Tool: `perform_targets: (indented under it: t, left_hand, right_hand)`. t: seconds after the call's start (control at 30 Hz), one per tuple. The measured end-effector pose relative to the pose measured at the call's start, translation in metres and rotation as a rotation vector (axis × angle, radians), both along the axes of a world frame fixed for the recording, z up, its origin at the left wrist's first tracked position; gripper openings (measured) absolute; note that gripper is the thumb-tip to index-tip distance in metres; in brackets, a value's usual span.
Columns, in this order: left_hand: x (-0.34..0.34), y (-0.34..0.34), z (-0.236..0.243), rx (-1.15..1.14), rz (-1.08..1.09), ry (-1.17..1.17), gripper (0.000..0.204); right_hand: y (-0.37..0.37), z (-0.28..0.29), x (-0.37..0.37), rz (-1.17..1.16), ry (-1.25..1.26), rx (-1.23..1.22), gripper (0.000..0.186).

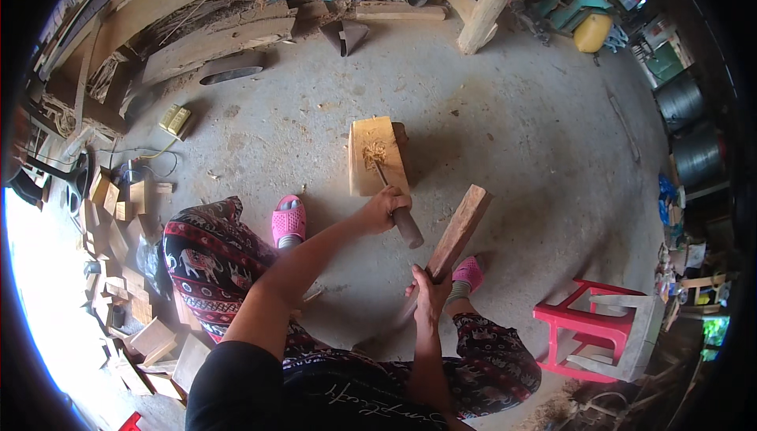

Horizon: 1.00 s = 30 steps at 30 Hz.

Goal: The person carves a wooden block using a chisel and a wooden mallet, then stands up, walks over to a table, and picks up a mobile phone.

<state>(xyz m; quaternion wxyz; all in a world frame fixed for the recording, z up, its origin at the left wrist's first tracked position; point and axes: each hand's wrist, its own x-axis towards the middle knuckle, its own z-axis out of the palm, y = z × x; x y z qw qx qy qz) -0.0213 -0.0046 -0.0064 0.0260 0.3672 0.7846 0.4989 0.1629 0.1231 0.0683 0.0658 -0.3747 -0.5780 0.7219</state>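
My left hand [388,205] is closed around a chisel [408,231] with a round brown handle. The chisel's thin metal shaft slants into a rough, chipped hollow in the pale face of a wood block [364,182]. Loose shavings lie in that hollow. To the lower right, my right hand [430,292] wraps around the lower part of a squared wooden bar [464,222]. The bar tilts up and to the right, its upper end apart from the chisel handle. Something brown, partly hidden, sits under or behind the block.
My feet in pink slippers [289,221] flank the work. Many wood offcuts [134,285] pile up at the left. A red plastic stool [585,322] lies on the right. A yellow box with a cord [174,120] is on the concrete floor, and a timber post [493,7] stands at the back.
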Motion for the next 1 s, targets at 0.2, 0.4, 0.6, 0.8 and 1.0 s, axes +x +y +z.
perform_targets:
  t: [0.2, 0.4, 0.6, 0.8, 1.0]
  left_hand:
    - [0.01, 0.022, 0.014, 0.176, 0.179, 0.057, 0.025]
    - [0.001, 0.043, 0.013, 0.259, 0.35, 0.043, 0.025]
    - [-0.011, 0.051, 0.003, 0.338, 0.358, -0.032, 0.025]
    - [-0.009, 0.047, -0.005, 0.423, 0.244, -0.072, 0.025]
    - [0.003, 0.033, -0.023, 0.259, 0.132, -0.038, 0.026]
  right_hand:
    - [0.002, 0.02, 0.0, -0.047, -0.003, 0.109, 0.066]
    - [0.011, 0.047, 0.015, -0.062, 0.08, 0.2, 0.063]
    - [0.011, 0.015, 0.039, -0.048, 0.397, 0.714, 0.043]
    - [-0.002, -0.017, 0.042, 0.226, 0.131, 0.538, 0.042]
    - [-0.002, -0.02, 0.036, 0.135, 0.395, 0.806, 0.047]
